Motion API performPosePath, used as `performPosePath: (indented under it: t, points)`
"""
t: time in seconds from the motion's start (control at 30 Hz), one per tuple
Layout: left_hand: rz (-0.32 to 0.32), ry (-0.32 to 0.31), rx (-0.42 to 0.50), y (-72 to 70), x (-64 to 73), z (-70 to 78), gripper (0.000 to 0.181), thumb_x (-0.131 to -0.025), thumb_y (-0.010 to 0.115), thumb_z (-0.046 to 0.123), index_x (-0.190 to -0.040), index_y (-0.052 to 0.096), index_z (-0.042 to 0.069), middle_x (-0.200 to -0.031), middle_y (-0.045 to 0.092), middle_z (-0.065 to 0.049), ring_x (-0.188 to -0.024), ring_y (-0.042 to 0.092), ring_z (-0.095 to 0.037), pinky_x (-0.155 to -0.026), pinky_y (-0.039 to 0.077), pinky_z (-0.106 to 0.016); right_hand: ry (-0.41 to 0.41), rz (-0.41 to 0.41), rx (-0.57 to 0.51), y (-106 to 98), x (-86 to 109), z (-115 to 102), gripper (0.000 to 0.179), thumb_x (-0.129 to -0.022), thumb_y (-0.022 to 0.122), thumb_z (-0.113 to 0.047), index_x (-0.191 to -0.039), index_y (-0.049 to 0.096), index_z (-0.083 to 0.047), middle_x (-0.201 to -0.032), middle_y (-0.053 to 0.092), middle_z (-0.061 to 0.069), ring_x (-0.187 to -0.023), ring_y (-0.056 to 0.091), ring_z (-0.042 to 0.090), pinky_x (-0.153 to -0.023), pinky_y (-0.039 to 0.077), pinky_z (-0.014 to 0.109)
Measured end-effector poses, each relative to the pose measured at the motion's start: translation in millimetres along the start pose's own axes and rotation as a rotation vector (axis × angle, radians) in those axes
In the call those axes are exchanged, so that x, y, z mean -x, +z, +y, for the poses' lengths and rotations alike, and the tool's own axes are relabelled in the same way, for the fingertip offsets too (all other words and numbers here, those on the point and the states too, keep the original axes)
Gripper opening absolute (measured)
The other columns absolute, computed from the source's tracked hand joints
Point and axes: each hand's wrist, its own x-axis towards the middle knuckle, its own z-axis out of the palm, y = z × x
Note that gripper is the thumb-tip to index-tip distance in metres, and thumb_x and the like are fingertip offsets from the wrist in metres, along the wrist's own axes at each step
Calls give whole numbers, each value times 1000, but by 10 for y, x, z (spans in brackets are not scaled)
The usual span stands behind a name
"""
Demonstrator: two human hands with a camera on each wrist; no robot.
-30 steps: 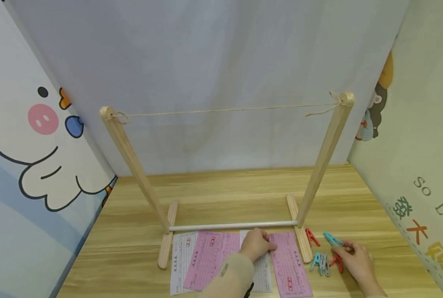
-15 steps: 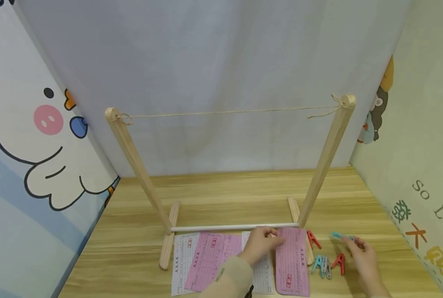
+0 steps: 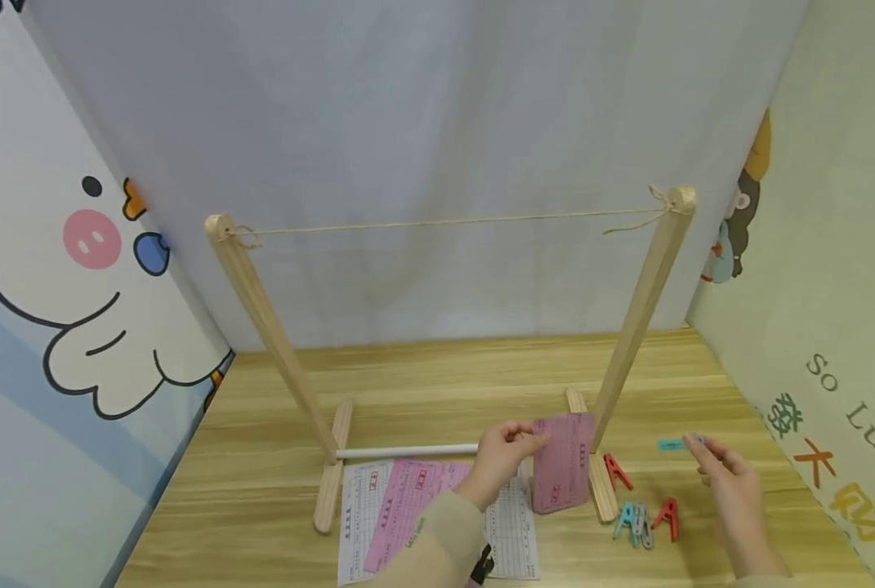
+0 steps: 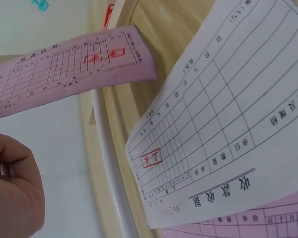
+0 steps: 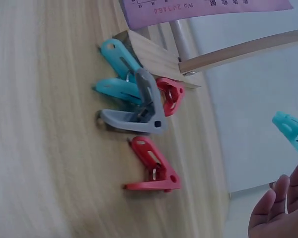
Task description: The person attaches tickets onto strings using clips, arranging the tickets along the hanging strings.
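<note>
Just raised from the table, a pink slip hangs pinched near its 10 o'clock corner by the left hand, string at 12; at 3, the right hand pinches a teal clothespin, both now ready.

The left arm wears a long beige sleeve, plain and loose, ending in a broad, softly rounded cuff at the wrist. A short line of small dark lettering runs along the fabric, too small to read. A black strap shows at the sleeve's inner edge. On the right arm, only a sliver of pale sleeve edge shows below the bare forearm.
</note>
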Motion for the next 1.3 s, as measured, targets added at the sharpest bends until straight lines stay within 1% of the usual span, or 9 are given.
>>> performPosePath:
  t: [0.17, 0.4, 0.5, 0.57, 0.7, 0.8, 0.93, 1.1, 1.3]
  points:
    - [12, 15, 33, -31, 7, 121, 25, -87, 75, 24, -98, 70, 3, -65, 41, 9, -56, 34, -6, -49, 29, -18, -133, -81, 24, -25, -3, -175, 6, -92, 70, -36, -91, 65, -39, -91, 60, -30, -86, 50, 1, -71, 42, 14]
    - [38, 85, 62, -63, 31, 347, 25, -88, 73, 19, -100, 69, -2, -70, 45, 8, -67, 39, -8, -60, 34, -20, -342, -141, 106, -24, 41, -438, 11, -98, 63, -28, -100, 63, -39, -93, 61, -27, -83, 51, -1, -70, 44, 11]
    - [32, 106, 84, -92, 41, 469, 26, -89, 72, 19, -102, 69, -3, -69, 45, 8, -64, 38, -8, -57, 32, -20, -419, -161, 110, 1, 98, -561, 14, -99, 61, -24, -104, 65, -37, -95, 61, -26, -85, 51, -1, -71, 43, 10]
    - [27, 119, 95, -114, 53, 546, 27, -89, 72, 19, -103, 69, -4, -68, 46, 8, -63, 37, -7, -55, 32, -19, -449, -180, 77, 17, 138, -640, 17, -99, 62, -20, -106, 68, -35, -95, 62, -23, -84, 52, 0, -71, 44, 10]
    - [12, 137, 118, -137, 85, 677, 29, -89, 72, 20, -105, 69, -4, -69, 47, 7, -65, 41, -7, -57, 37, -19, -486, -200, 113, 28, 225, -782, 21, -99, 62, -19, -110, 68, -36, -92, 62, -22, -84, 53, -1, -72, 44, 8]
    - [-2, 147, 132, -136, 100, 752, 29, -90, 72, 20, -106, 69, -4, -70, 48, 6, -66, 42, -8, -58, 38, -20, -518, -195, 216, 24, 283, -878, 21, -100, 60, -22, -112, 64, -39, -90, 62, -24, -85, 54, -3, -74, 44, 6]
    - [3, 161, 136, -124, 125, 861, 30, -90, 71, 20, -107, 69, -5, -68, 48, 7, -63, 40, -7, -54, 35, -18, -572, -202, 283, 27, 345, -1002, 22, -100, 61, -20, -115, 66, -34, -88, 63, -26, -83, 58, -5, -76, 44, 5]
    - [7, 198, 141, -108, 172, 1021, 28, -91, 70, 17, -107, 69, -5, -65, 44, 8, -56, 32, -6, -48, 27, -17, -625, -232, 278, 40, 405, -1156, 23, -98, 62, -16, -115, 69, -29, -87, 67, -22, -82, 61, -5, -78, 45, 4]
    - [-8, 263, 140, -87, 213, 1216, 27, -91, 69, 13, -108, 69, -7, -64, 44, 8, -55, 32, -6, -48, 27, -17, -712, -261, 318, 52, 467, -1359, 24, -98, 61, -12, -112, 67, -31, -89, 66, -25, -83, 61, -7, -78, 44, 3]
